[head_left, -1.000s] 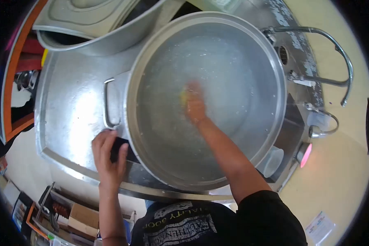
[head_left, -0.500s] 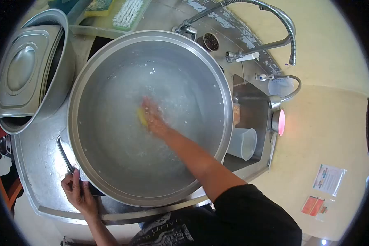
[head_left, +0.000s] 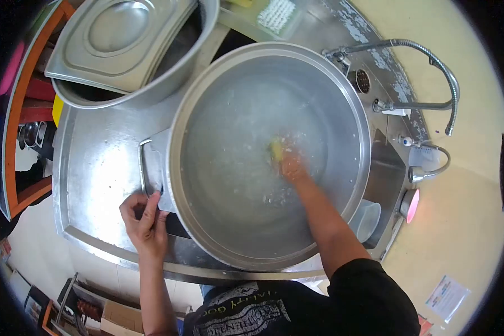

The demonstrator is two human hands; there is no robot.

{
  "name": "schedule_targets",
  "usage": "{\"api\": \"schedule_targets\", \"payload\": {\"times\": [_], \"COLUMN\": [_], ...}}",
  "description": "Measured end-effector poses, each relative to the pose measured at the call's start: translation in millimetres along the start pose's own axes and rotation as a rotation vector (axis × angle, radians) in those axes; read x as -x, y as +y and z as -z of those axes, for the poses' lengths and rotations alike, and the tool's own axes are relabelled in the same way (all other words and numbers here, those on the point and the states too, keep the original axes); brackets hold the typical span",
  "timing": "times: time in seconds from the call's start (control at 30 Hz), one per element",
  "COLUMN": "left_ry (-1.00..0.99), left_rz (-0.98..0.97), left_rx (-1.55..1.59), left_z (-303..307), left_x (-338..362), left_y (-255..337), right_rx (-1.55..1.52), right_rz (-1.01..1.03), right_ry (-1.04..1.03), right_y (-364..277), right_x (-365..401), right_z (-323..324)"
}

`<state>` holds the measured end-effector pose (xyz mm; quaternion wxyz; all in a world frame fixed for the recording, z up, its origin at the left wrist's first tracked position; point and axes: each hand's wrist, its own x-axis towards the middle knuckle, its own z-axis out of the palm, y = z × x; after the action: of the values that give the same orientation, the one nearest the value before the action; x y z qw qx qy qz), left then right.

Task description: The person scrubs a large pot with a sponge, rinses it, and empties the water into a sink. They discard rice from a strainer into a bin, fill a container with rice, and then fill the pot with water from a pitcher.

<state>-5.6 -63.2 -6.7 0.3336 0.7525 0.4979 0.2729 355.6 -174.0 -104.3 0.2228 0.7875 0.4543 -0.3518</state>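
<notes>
A big round aluminium pot [head_left: 176, 168] fills the middle of the view, with cloudy water inside. My right hand [head_left: 291, 165] reaches down into it, blurred under the water, pressing a yellow sponge [head_left: 276, 149] near the pot's middle; its fingers are only partly visible. On the pot's left side, a metal loop handle [head_left: 141, 162] sticks out. At the lower end of that handle, my left hand [head_left: 145, 218] pinches the handle and its bracket between thumb and curled fingers.
A large pot [head_left: 207, 33] holding rectangular steel lids [head_left: 101, 67] stands at upper left. Behind the big pot are a plastic tray [head_left: 246, 25] with a brush [head_left: 276, 15] and a tall faucet [head_left: 397, 45]. To the right, a clear container [head_left: 368, 220] sits in the sink [head_left: 389, 159].
The view has swung left, so the pot appears farther right and more of the left counter shows. My right hand and the sponge have moved slightly within the pot. My left hand stays at the handle.
</notes>
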Motion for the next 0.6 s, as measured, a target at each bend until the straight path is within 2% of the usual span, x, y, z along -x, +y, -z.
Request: {"api": "schedule_targets", "payload": {"times": [0.03, 0.1, 0.13, 0.17, 0.3, 0.33, 0.4, 0.43, 0.5, 0.53, 0.6], "left_ry": [0.007, 0.03, -0.008, -0.054, -0.002, 0.0, 0.013, 0.017, 0.009, -0.016, -0.007], "left_rz": [-0.027, -0.034, -0.081, -0.125, -0.105, -0.089, -0.093, -0.093, -0.108, -0.106, -0.12], "left_rx": [-0.044, -0.093, -0.129, -0.162, -0.14, -0.135, -0.095, -0.109, -0.133, -0.137, -0.158], "left_z": [0.2, 2.5, 3.8, 3.4, 1.2, 0.4, 0.6, -0.5, 3.1, 1.6, 0.0], "left_x": [-3.4, -10.1, -10.6, -10.0, -9.7, -7.7, -8.6, -6.4, -8.6, -7.9, -7.8], "left_y": [5.7, 7.2, 3.4, 2.1, 5.6, 7.1, 6.8, 5.5, 5.4, 4.9, 4.0], "right_rx": [0.007, 0.207, 0.219, 0.174, -0.047, -0.038, -0.252, -0.26, -1.145, -1.145, -0.315], "right_rz": [0.009, -0.242, -0.232, -0.113, 0.393, 0.403, -0.052, -0.043, -0.241, -0.24, -0.274], "right_ry": [0.011, 0.399, 0.391, 0.572, 1.26, 1.249, 0.588, 0.598, 0.572, 0.569, 0.476], "right_y": [9.0, 28.5, 29.8, 28.0, 25.1, 31.8, 50.6, 65.8, 93.4, 76.6, -0.8], "right_x": [-12.6, -63.2, -80.2, -95.2, -118.7, -97.7, -50.9, -70.6, -143.4, -131.8, -128.1], "right_z": [-4.8, -37.0, -54.8, -76.9, -135.5, -128.4, -108.1, -112.4, -137.6, -118.9, -76.4]}}
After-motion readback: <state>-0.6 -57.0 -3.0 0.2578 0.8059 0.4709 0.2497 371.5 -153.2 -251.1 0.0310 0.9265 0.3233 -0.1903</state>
